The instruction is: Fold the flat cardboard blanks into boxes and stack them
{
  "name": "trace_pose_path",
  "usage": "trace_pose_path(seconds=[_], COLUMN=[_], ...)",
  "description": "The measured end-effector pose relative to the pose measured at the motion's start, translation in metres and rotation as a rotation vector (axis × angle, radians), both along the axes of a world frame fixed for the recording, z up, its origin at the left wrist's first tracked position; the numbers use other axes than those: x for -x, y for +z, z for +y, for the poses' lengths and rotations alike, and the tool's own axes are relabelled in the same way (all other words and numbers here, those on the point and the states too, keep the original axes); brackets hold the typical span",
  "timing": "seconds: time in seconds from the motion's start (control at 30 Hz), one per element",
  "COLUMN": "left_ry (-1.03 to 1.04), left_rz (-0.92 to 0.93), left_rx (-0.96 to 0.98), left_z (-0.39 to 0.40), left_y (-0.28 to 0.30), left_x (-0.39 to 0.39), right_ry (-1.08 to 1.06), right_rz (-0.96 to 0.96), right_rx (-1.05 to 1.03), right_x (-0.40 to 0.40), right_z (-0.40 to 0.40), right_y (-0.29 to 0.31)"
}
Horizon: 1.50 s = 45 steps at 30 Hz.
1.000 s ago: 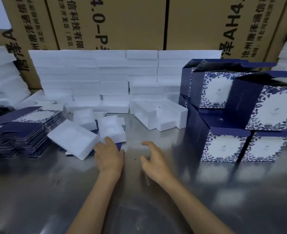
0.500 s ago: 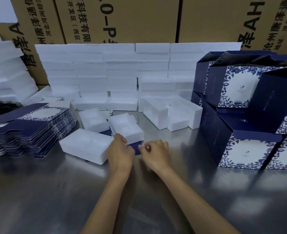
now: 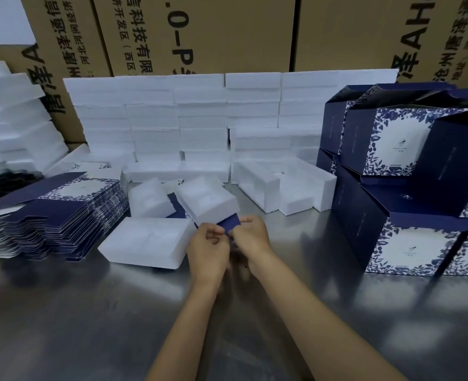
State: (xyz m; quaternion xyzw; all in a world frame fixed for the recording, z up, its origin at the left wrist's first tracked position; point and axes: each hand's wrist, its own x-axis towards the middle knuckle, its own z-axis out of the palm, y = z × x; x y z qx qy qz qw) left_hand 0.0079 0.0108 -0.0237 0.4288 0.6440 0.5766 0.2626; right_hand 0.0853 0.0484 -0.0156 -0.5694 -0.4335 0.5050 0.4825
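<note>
A flat navy cardboard blank (image 3: 230, 223) lies under loose white foam inserts (image 3: 207, 199) at the table's middle; only its near corner and a strip between the inserts show. My left hand (image 3: 208, 250) and my right hand (image 3: 250, 237) both pinch that near corner, lifted a little off the metal. A thick stack of flat navy-and-floral blanks (image 3: 59, 213) sits at the left. Folded navy boxes with floral fronts (image 3: 408, 188) are stacked two high at the right.
White foam blocks (image 3: 199, 119) form a wall across the back, with more foam piled at the far left (image 3: 10, 119). Another foam insert (image 3: 147, 242) lies just left of my hands. Large brown cartons (image 3: 199, 31) stand behind. The steel table (image 3: 89, 312) extends toward me.
Both hands came together from resting apart on the table, took hold of the blank's near corner and raised it slightly. The view also moved closer to the table's middle.
</note>
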Motion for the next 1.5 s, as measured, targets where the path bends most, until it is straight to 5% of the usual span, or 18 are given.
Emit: trace_pose_path(seconds=[0.17,0.37,0.63,0.77,0.97,1.13,1.27,1.37,1.5], left_ry=[-0.14,-0.324,-0.278,-0.228,-0.534,-0.56,-0.736,-0.631,-0.522], left_rz=[-0.058,-0.014,-0.159,-0.307,-0.598,-0.743,-0.727,-0.74,-0.54], left_rx=[-0.168,-0.207,-0.203,-0.247,-0.071,-0.037,-0.14,-0.243,-0.348], left_z=[-0.005,-0.013,-0.01,-0.006,0.0,0.0,-0.004,-0.006,-0.01], left_y=[0.007,0.004,0.008,0.011,0.008,0.012,0.02,0.023,0.026], left_x=[-0.005,-0.028,-0.025,-0.011,-0.002,0.003,0.002,0.002,0.002], right_ry=[-0.088,-0.175,-0.302,-0.214,-0.11,-0.031,0.061,0.097,0.118], right_rz=[0.189,0.177,0.312,0.44,0.567,0.638,0.644,0.62,0.433], right_rx=[-0.145,-0.42,-0.651,-0.628,-0.536,-0.502,-0.447,-0.4,-0.378], right_x=[-0.016,-0.056,-0.13,-0.151,-0.15,-0.154,-0.148,-0.146,-0.147], right_z=[0.003,-0.007,-0.04,-0.058,-0.07,-0.074,-0.075,-0.075,-0.073], right_y=[0.025,0.045,0.069,0.069,0.051,0.047,0.044,0.043,0.038])
